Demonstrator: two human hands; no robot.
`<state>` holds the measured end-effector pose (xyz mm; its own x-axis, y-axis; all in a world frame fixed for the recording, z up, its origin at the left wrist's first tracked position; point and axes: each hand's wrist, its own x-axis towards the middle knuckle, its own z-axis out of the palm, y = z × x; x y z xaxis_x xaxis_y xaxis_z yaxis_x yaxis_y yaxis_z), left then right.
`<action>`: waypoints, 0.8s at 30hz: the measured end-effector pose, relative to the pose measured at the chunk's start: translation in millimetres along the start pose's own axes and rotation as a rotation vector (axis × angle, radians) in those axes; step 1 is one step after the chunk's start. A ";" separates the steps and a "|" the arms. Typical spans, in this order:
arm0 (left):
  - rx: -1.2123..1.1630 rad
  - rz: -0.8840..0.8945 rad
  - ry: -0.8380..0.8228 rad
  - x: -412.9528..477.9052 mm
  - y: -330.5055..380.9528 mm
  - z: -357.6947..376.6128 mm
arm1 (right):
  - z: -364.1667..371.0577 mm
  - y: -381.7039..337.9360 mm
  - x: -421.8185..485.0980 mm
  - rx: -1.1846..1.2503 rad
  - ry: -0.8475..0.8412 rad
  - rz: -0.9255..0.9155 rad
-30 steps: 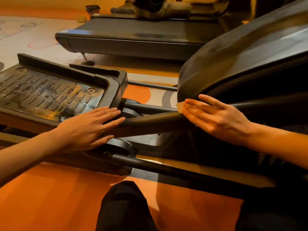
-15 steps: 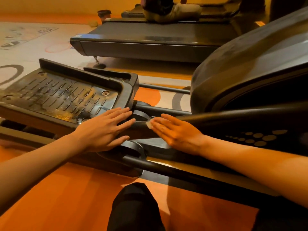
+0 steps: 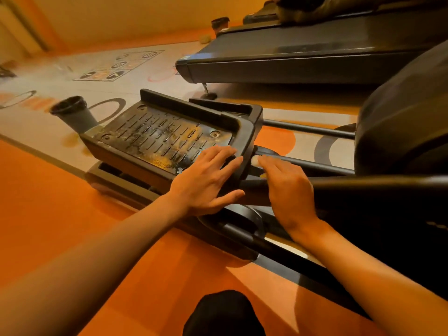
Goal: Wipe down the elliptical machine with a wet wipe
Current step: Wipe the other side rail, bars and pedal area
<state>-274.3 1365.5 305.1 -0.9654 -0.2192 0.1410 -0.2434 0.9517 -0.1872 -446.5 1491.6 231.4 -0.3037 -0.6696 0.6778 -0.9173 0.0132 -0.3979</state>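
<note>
The left hand lies flat on the pedal's near right corner, fingers straight and slightly apart. Just right of the pedal, the right hand presses the wipe onto the bar, fingers together over it. Only the wipe's pale edge shows at the fingertips. A cup stands left of the pedal, a treadmill beyond it.

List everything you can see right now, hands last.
pedal: 1, black, grimy, centre
wipe: 1, white, under right fingertips beside pedal
bars: several, black, right of pedal
housing: 1, black, right edge
treadmill: 1, dark grey, behind
bin: 1, grey, floor left of pedal
floor: 1, orange, patterned beyond
knee: 1, black, bottom
left hand: flat on pedal's corner
right hand: pressing wipe on a bar
</note>
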 end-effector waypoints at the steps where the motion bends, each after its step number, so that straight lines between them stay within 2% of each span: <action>1: -0.017 -0.024 0.020 -0.7 0.4 -0.2 | 5.1 -5.3 4.2 0.095 0.047 0.063; 3: -0.009 -0.064 0.038 -3.1 0.7 0.7 | 13.7 -13.6 6.3 0.244 0.128 0.144; 5: 0.038 -0.099 0.017 -7.1 -2.3 1.5 | 20.7 -18.3 4.8 0.275 0.157 0.155; 11: 0.085 -0.174 -0.173 -29.6 -53.8 -18.3 | 39.9 -36.8 8.4 0.390 0.005 0.187; 16: 0.172 0.061 -0.353 -37.6 -104.0 -22.7 | 46.9 -65.2 -28.0 0.398 -0.116 0.165; 21: 0.130 0.237 -0.339 -31.2 -133.1 -15.4 | 53.7 -69.6 -28.6 0.446 -0.208 0.132; 24: 0.129 0.252 -0.370 -29.1 -139.8 -15.0 | 51.0 -70.6 -18.7 0.424 -0.229 0.145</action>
<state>-210.7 1242.0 341.8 -0.9584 -0.0691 -0.2768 0.0160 0.9557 -0.2940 -362.9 1465.3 215.3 -0.3121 -0.8294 0.4633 -0.6700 -0.1536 -0.7263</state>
